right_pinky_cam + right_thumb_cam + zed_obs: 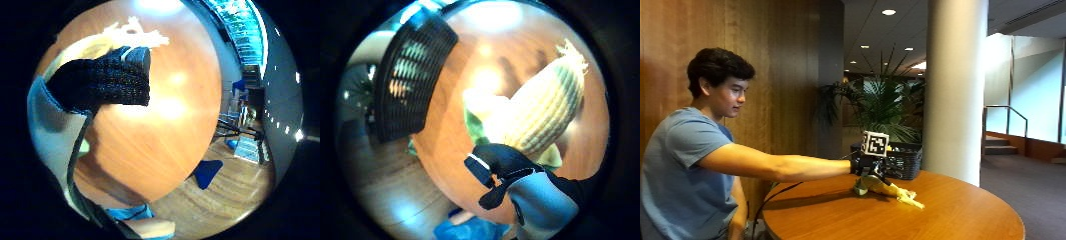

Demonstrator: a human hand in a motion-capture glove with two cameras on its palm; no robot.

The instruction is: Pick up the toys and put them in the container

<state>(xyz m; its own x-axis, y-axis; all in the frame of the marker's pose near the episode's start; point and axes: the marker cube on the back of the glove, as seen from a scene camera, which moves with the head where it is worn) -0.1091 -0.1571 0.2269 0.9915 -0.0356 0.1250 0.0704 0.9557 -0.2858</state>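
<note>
A yellow toy corn cob (891,191) with green husk leaves slants down from my gloved right hand (868,169) toward the round wooden table (959,215). I cannot tell if its pale tip touches the tabletop. In the thumb side palm view the cob (545,115) lies close along the palm, and the black thumb (502,162) curls round its husk end. A black-gloved finger (110,82) bends over the corn's tassel (135,32) in the little finger side view. The black mesh container (904,160) stands at the table's far edge, just behind the hand.
A thick white pillar (956,90) and a potted palm (883,107) rise behind the table. The container (410,80) sits at the rim of the table (445,135). A blue object (207,172) lies on the wooden floor below the table edge.
</note>
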